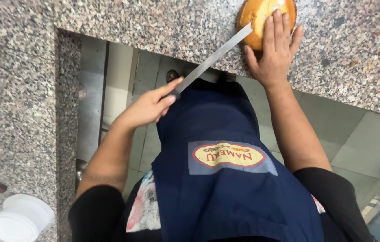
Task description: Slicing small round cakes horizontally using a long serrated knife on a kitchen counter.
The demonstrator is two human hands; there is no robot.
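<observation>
Granite counter (154, 22), seen from above. At its lower-left corner stand white lidded tubs (19, 219). The left hand (147, 107) grips the handle end of a long knife (214, 58), fingers closed around it; the blade runs up and rightward to meet the side of a round bun (255, 15). The bun lies near the counter's front edge, at the upper right. The right hand (275, 49) presses flat on the bun, fingers extended. A navy apron (225, 188) hangs below.
</observation>
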